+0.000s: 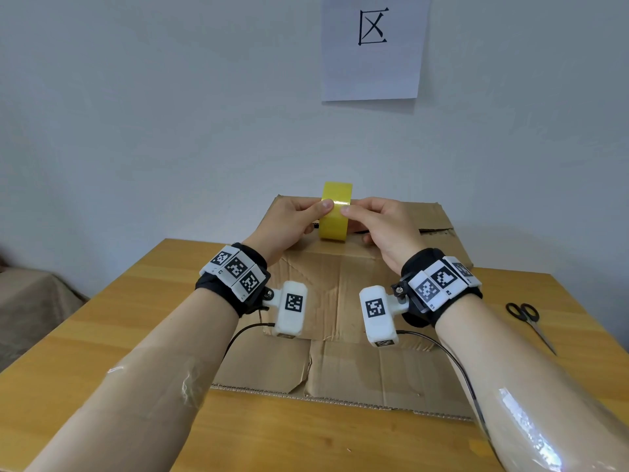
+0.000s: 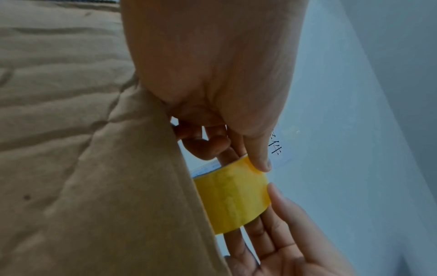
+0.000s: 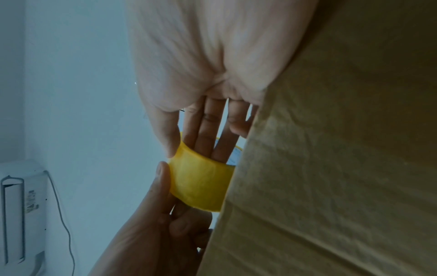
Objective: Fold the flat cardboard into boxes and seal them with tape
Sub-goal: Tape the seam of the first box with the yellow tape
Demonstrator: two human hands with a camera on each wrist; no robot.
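A yellow tape roll (image 1: 335, 212) stands on edge in the air above the far part of the creased brown cardboard (image 1: 340, 287), which lies on the wooden table (image 1: 136, 318). My left hand (image 1: 316, 216) grips the roll from the left, thumb on its outer face and fingers curled behind it. My right hand (image 1: 357, 223) pinches it from the right, thumb tip on the same face. In the left wrist view the tape roll (image 2: 232, 196) sits between both thumbs. In the right wrist view my fingers (image 3: 205, 130) run into the core of the tape roll (image 3: 201, 183).
Black-handled scissors (image 1: 529, 321) lie on the table at the right edge. A paper sign (image 1: 372, 46) hangs on the pale wall behind. The cardboard's ragged front flaps (image 1: 340, 376) reach towards me between my forearms.
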